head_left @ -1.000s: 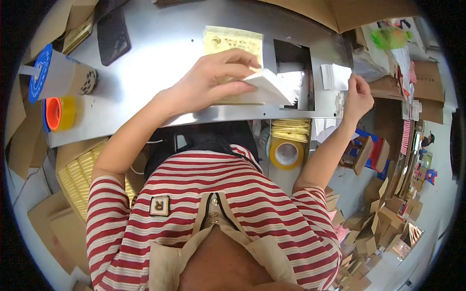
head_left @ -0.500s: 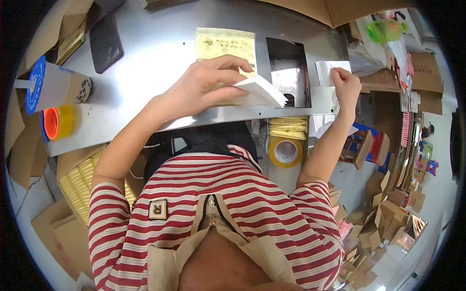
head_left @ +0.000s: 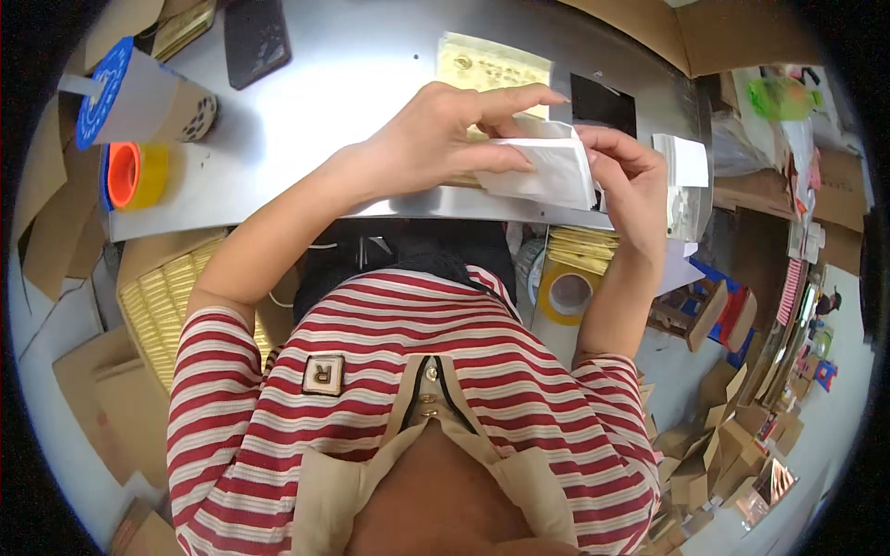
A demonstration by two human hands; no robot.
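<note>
My left hand (head_left: 436,139) is closed on a small wad of folded white paper sheets (head_left: 547,171), thumb on the near side, index finger stretched out above. At the wad's right end my right hand (head_left: 630,181) pinches its edge between thumb and fingers. Whether it holds a separate sheet there cannot be made out. Behind my left hand lies a flat yellow printed packet (head_left: 491,65), partly covered by the hand. A stack of white paper (head_left: 684,162) lies at the table's right end, beside my right hand.
A dark cut-out (head_left: 603,104) is set in the metal table (head_left: 324,102). At left stand a drink cup (head_left: 153,97) and tape rolls (head_left: 148,176), with a phone (head_left: 255,42) farther back. Below the edge are yellow packets (head_left: 582,246), a large tape roll (head_left: 567,295) and a carton of yellow packets (head_left: 167,296).
My right hand has left the white paper stack and moved left to the wad in my left hand. The whole view has shifted a little, with the table sliding right and up.
</note>
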